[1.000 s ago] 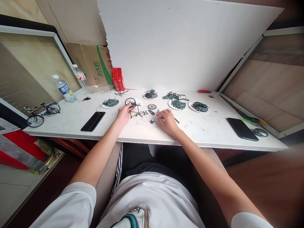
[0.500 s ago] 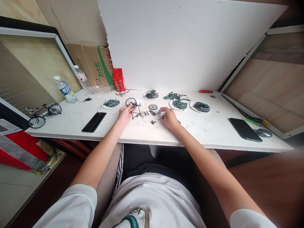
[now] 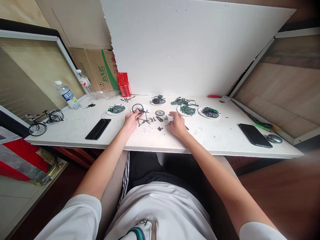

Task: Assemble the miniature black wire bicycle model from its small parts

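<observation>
My left hand (image 3: pixel 131 120) is closed around a small black model bicycle frame (image 3: pixel 146 120), its spoked wheel (image 3: pixel 137 107) rising above the fingers. Loose on the table to the right are another spoked wheel (image 3: pixel 160 113), a black elongated part (image 3: pixel 159 118) and a small dark piece (image 3: pixel 160 128). My right hand (image 3: pixel 178 123) is over the table beside a small metallic part (image 3: pixel 166 117), fingers apart and bent. A dark slim object (image 3: pixel 187 128) shows partly beneath that hand; its kind is hidden.
Plates of parts (image 3: pixel 115 114) (image 3: pixel 209 117) and a green pile (image 3: pixel 182 101) stand along the back. An assembled model bicycle (image 3: pixel 45 121) is at the left, near bottles (image 3: pixel 68 96). Phones (image 3: pixel 98 129) (image 3: pixel 255 135) flank the work area; a red box (image 3: pixel 124 85) stands behind.
The whole view has shifted slightly. My right hand has barely moved beside the small parts, and my left hand keeps its hold on the bicycle frame.
</observation>
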### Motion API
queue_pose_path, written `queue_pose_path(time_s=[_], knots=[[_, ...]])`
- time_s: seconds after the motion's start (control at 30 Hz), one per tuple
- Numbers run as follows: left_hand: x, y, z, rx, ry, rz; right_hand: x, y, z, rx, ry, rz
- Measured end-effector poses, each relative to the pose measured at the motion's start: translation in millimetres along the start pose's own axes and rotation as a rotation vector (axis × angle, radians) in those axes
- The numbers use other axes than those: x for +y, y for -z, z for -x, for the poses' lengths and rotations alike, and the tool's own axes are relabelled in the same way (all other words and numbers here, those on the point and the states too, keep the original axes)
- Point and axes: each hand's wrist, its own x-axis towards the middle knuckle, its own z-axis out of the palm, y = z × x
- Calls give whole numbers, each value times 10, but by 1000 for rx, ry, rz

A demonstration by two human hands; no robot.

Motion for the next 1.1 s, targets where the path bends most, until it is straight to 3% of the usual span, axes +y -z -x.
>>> queue_pose_path(time_s=[0.17, 0.3, 0.4, 0.73, 1.1], knots=[[-8, 20, -22, -9, -9, 0, 143, 167, -65, 66, -40, -77], [-5, 20, -19, -4, -7, -2, 307, 424, -62, -126, 47, -52], [2, 11, 1, -11, -5, -8, 361, 525, -27, -159, 77, -61], [-3, 12, -8, -13, 10, -16, 412, 419, -38, -128, 22, -8], [-28, 50, -40, -20, 15, -3, 433, 377, -65, 79, 66, -6]])
